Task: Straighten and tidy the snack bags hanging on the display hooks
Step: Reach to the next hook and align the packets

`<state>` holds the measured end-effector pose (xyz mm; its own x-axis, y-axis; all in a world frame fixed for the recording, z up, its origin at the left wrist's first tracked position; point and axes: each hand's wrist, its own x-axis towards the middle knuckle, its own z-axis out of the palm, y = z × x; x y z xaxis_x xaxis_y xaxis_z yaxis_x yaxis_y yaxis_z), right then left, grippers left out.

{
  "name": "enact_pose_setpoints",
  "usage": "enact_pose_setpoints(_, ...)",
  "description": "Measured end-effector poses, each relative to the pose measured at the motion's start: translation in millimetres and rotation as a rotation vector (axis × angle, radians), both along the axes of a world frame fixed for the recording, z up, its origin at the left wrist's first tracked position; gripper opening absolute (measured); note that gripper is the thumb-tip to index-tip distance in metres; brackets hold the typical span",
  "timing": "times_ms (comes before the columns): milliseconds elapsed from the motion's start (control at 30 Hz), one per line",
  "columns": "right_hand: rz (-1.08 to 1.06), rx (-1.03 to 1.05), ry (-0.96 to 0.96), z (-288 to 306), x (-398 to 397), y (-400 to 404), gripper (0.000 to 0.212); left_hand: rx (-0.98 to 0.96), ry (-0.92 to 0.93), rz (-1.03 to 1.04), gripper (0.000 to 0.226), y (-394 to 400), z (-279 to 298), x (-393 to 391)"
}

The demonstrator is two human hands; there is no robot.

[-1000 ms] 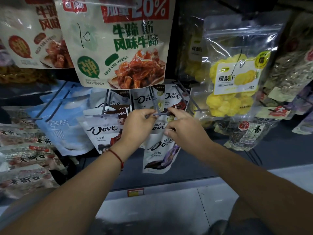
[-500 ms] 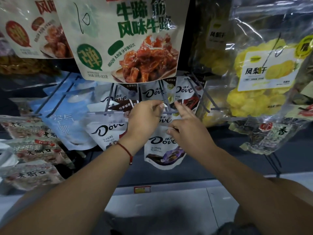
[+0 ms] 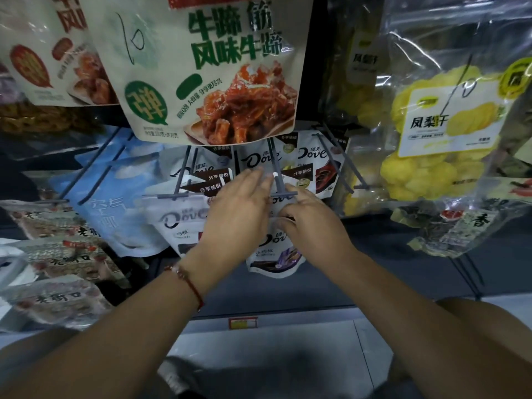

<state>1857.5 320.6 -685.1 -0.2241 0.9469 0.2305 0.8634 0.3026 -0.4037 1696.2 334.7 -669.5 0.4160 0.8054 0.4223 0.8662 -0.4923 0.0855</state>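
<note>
Several white Dove chocolate bags hang on grey wire hooks in the middle of the rack. The front Dove bag [image 3: 275, 253], with a purple picture, hangs below the T-shaped tip of the centre hook [image 3: 283, 193]. My right hand [image 3: 312, 226] is curled on this bag's top edge, just under the hook tip. My left hand [image 3: 237, 210] lies flat with its fingers stretched out, touching the Dove bags behind [image 3: 259, 161] to the left of the hook's rod. Another Dove bag [image 3: 180, 220] hangs on the neighbouring hook to the left.
A large beef-tendon snack bag [image 3: 207, 67] hangs just above my hands. Clear bags of yellow dried pineapple [image 3: 449, 125] fill the right side. To the left hang a pale blue bag [image 3: 115, 203] and several grey snack bags [image 3: 57, 254]. A red price tag [image 3: 243, 323] sits on the shelf edge below.
My left hand has let go of the bag's top and stretched its fingers back along the hook. My right hand has closed on the front bag's top. The view has moved closer.
</note>
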Motion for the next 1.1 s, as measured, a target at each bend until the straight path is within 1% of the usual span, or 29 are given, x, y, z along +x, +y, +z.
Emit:
enact_pose_setpoints(67,0.007,0.000,-0.008,0,-1,-7,0.020,-0.010,0.046,-0.028,0.047,-20,-8,-7)
enact_pose_setpoints(133,0.026,-0.014,-0.018,3,-4,-19,0.021,-0.053,0.070,-0.046,0.052,-40,-14,-15)
enact_pose_setpoints(200,0.068,-0.012,-0.039,8,-12,-33,0.022,-0.055,0.077,-0.074,0.053,-56,-20,-28)
enact_pose_setpoints(267,0.135,0.018,-0.077,13,-24,-48,0.022,-0.056,0.083,-0.057,0.051,-72,-23,-46)
enact_pose_setpoints(400,0.264,0.068,-0.097,16,-63,-68,0.021,-0.068,0.009,-0.004,0.036,-107,-24,-85)
enact_pose_setpoints(533,0.349,0.113,-0.179,17,-107,-76,0.023,-0.090,-0.035,0.093,0.037,-118,-19,-119)
enact_pose_setpoints(600,0.363,0.101,-0.181,20,-118,-76,0.023,-0.173,-0.079,0.095,0.038,-116,-14,-132)
enact_pose_setpoints(667,0.327,0.060,-0.090,27,-120,-74,0.023,-0.173,-0.079,0.070,0.041,-113,-11,-138)
enact_pose_setpoints(700,0.273,0.045,-0.020,31,-117,-72,0.022,-0.158,-0.067,0.055,0.038,-110,-10,-140)
enact_pose_setpoints(767,0.120,0.078,0.103,43,-109,-67,0.018,-0.133,-0.097,0.025,0.027,-104,-10,-144)
enact_pose_setpoints(833,0.004,0.134,0.146,52,-101,-59,0.011,-0.104,-0.145,0.015,0.022,-100,-7,-152)
enact_pose_setpoints(867,-0.032,0.141,0.132,56,-99,-52,0.016,-0.092,-0.160,0.014,0.024,-97,-5,-156)
enact_pose_setpoints(900,-0.049,0.130,0.094,59,-97,-45,0.027,-0.083,-0.173,0.006,0.024,-96,-2,-158)
enact_pose_setpoints(967,-0.027,0.073,-0.025,60,-97,-31,0.049,-0.067,-0.197,-0.016,0.019,-92,3,-160)
enact_pose_setpoints(1000,0.004,0.051,-0.095,60,-101,-25,0.056,-0.068,-0.202,-0.021,0.015,-91,4,-161)
enact_pose_setpoints(1100,0.098,0.076,-0.264,56,-110,-9,0.065,-0.084,-0.208,-0.013,0.014,-85,8,-160)
